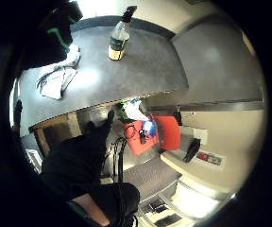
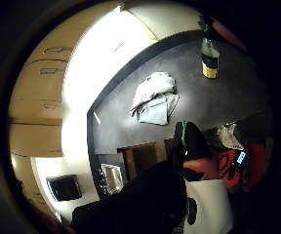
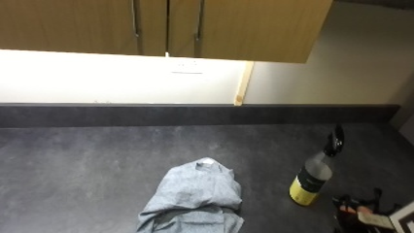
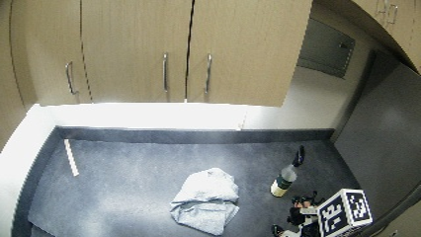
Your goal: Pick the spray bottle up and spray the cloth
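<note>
Outside view first: the dark grey counter (image 3: 77, 165) fills most of what I can see, running back to a low dark upstand under pale wooden cupboards (image 3: 226, 24). On it, toward the front edge and about midway along, lies the cloth (image 3: 194, 199), a grey crumpled heap with one fold flopped forward. Off to its right, closer to the right-hand end of the counter and not touching the cloth, stands the spray bottle (image 3: 314, 179). It is upright, its long axis vertical, with a clear body, a yellow band at the base and a black trigger head on top, nozzle tipped up and away toward the back.

The gloved right hand (image 3: 359, 211) only just shows at the front right corner, near the bottle but clear of it. So little of it is visible that I cannot tell how the fingers are set. It holds nothing that I can make out.

From where I stand, the bottle lies just ahead of that hand and slightly to its left, with the cloth further left again. I'd judge the reach to be short and forward, closing round the upright body below the trigger, then a swing left to aim at the cloth.
</note>
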